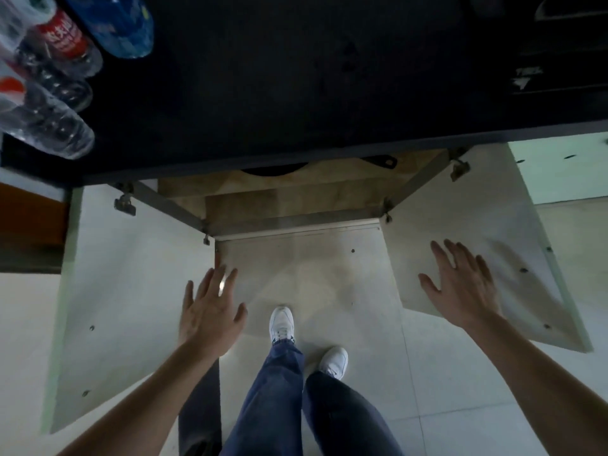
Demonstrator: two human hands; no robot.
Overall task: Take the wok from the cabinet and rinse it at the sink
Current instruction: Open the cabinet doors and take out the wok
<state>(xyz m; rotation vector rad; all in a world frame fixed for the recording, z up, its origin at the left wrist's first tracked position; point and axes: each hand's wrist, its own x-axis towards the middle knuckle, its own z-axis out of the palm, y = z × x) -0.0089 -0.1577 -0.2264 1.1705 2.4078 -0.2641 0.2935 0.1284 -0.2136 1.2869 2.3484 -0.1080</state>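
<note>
wok (271, 170) is tucked deep in the cabinet (296, 205), ahead of both hands. its handle (381, 161) looks to poke right, so right hand (460, 287) is closer than left hand (210, 311). both grips spread, empty.

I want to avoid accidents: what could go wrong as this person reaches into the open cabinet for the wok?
The dark round wok sits back under the black countertop edge, so bending in may bump the head. The pale right cabinet door stands wide open; a knee could strike it.

Matt black countertop (296, 93), clear plastic bottles (49, 126) (glossy)
</note>
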